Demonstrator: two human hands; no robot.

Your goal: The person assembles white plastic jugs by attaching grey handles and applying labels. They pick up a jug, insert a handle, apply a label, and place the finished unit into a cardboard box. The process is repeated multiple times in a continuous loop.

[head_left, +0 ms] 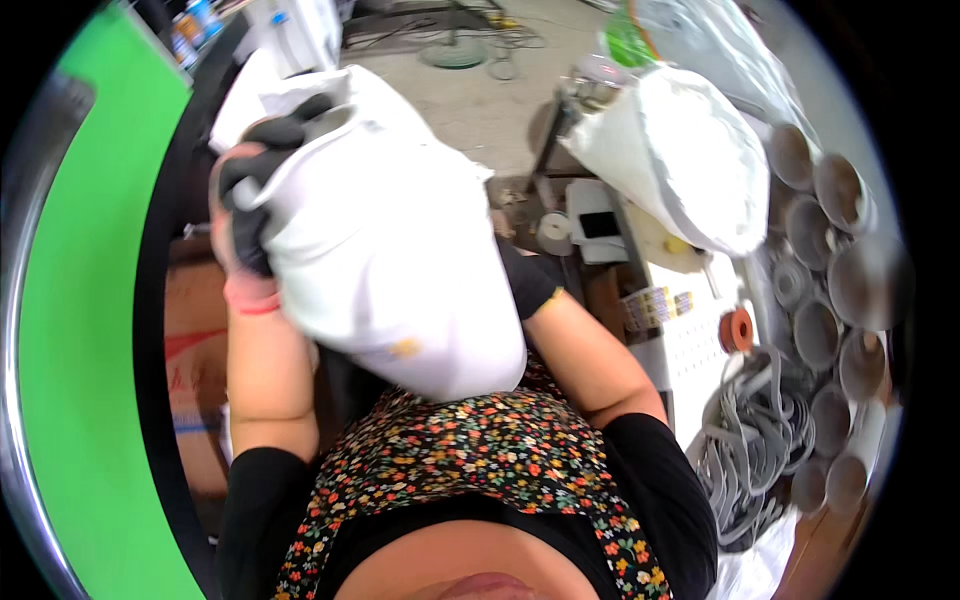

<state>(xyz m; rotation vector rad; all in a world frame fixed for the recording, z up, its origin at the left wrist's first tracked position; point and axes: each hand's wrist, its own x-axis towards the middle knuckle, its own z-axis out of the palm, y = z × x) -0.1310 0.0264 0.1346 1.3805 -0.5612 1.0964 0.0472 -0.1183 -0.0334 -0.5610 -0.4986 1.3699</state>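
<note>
A large white sack (390,240) fills the middle of the head view, tilted and held up in front of my chest. It is slightly blurred, and its open mouth points to the upper left. My left hand (250,205), in a pink and dark grey work glove, has its fingers wrapped over the sack's upper left edge. On the sack's right side is my right hand (528,282) in a dark glove with a yellow cuff edge. The sack hides the right hand's fingers, so their grip does not show. What the sack contains is hidden.
To the left stands a green surface (95,250) with a curved metal bar. At the right, another white bag (690,165) sits by a worktable (700,385) with an orange spool (736,330). Grey coiled strips (750,440) and several tubes (815,330) lie beyond.
</note>
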